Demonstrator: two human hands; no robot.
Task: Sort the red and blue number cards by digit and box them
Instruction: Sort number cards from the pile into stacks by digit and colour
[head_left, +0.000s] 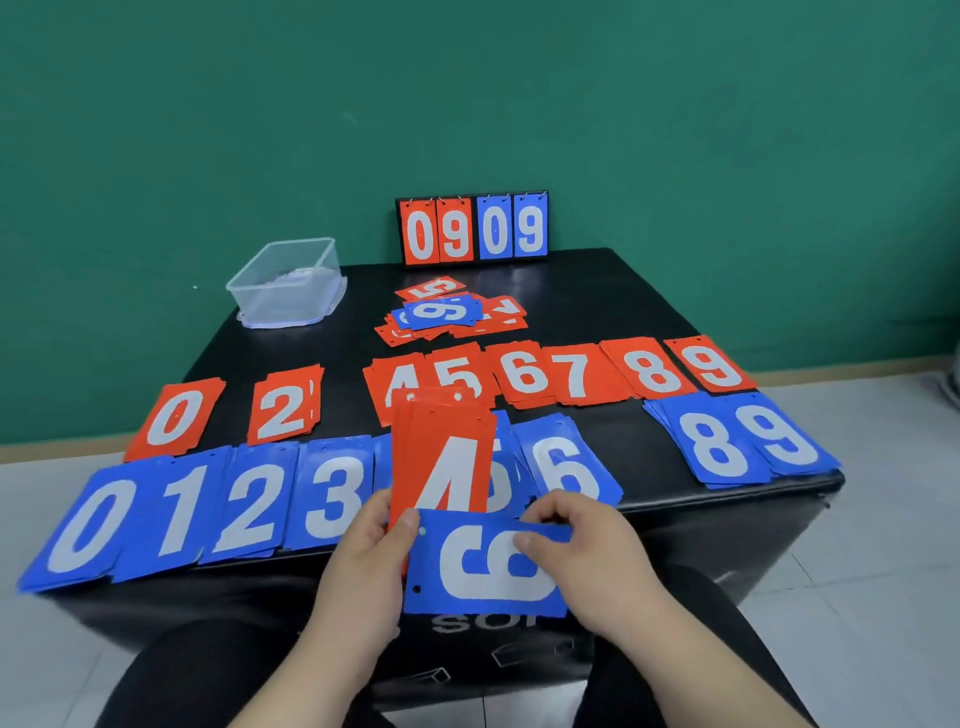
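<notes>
My left hand (363, 551) grips an upright stack of red cards whose front one is a red 4 (441, 467). My right hand (582, 545) pinches a blue 6 card (483, 566) lying sideways in front of that stack. Red piles 0 (176, 415), 2 (283, 405), 4 to 9 (571, 374) form the far row on the black table (644, 291). Blue piles 0 to 3 (208, 509), 6 (566, 462), 8 and 9 (743, 441) form the near row. An unsorted heap of cards (447, 312) lies behind the rows. The blue 4 and 5 piles are mostly hidden by the held stack.
A clear plastic box (285, 280) sits on its lid at the table's far left corner. A flip scoreboard reading 0909 (472, 228) stands at the back edge against the green wall. My knees flank the table's front side.
</notes>
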